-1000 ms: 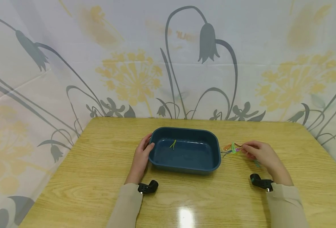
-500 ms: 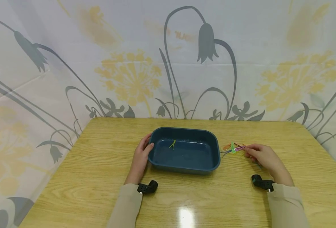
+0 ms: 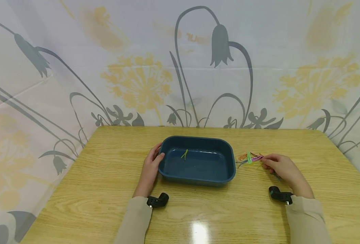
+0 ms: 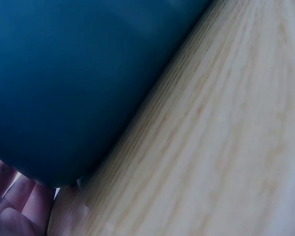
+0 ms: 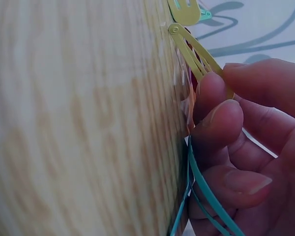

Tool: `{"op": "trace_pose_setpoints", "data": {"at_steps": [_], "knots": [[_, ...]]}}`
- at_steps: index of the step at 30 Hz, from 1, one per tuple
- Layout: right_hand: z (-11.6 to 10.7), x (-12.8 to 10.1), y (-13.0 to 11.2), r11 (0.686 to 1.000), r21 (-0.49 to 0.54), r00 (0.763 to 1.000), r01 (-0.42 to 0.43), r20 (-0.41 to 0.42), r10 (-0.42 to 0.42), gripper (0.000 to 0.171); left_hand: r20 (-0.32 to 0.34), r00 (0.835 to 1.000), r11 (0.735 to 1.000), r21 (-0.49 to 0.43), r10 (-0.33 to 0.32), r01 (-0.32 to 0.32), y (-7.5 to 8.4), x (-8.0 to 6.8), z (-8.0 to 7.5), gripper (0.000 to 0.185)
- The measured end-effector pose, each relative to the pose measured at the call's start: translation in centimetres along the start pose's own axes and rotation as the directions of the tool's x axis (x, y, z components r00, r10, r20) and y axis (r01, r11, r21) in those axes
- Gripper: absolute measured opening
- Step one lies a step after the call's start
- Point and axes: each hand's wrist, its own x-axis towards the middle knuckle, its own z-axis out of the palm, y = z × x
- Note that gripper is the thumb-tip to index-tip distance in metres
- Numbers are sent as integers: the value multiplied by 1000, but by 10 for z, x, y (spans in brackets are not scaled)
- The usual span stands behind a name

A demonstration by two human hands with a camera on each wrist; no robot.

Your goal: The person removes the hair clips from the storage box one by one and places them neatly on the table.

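A dark blue tray (image 3: 198, 139) sits mid-table with one thin green hair clip (image 3: 184, 154) lying inside. My left hand (image 3: 157, 154) grips the tray's left end, thumb on the rim; the left wrist view shows the tray wall (image 4: 64, 73) and fingertips (image 4: 14, 206) against it. Right of the tray lies a small pile of coloured hair clips (image 3: 247, 158). My right hand (image 3: 266, 160) is at that pile. In the right wrist view it (image 5: 226, 81) pinches a yellow-green clip (image 5: 194, 54) between thumb and forefinger, and a teal clip (image 5: 206, 191) runs beside the lower fingers.
The wooden table (image 3: 106, 176) is backed on three sides by a floral curtain (image 3: 137, 67). Black wrist cameras (image 3: 157, 200) (image 3: 280, 195) sit at both cuffs. Another yellow-green clip (image 5: 186, 10) lies just beyond the pinched one.
My right hand has shifted slightly within the clip pile, its fingertips now on a clip. The left hand and the tray have stayed put.
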Motion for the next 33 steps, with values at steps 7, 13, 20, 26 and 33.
{"op": "trace_pose_setpoints", "data": {"at_steps": [7, 13, 20, 26, 33], "knots": [[2, 1, 1, 999, 23, 1000, -25, 8, 25, 47, -9, 1000, 1000, 3, 14, -14, -1, 0, 2, 41], [2, 0, 1, 1000, 9, 1000, -25, 7, 25, 44, -4, 1000, 1000, 5, 2, -2, 0, 0, 1, 41], [0, -1, -4, 999, 23, 1000, -24, 2, 24, 45, 9, 1000, 1000, -10, 1, 0, 18, -7, 1, 45], [0, -1, -7, 999, 27, 999, -22, -27, 23, 45, 16, 1000, 1000, -4, -9, 9, 28, -14, 3, 45], [-3, 0, -10, 999, 18, 998, -35, -53, 36, 47, 20, 1000, 1000, -4, 4, -4, 27, -14, 3, 44]]}}
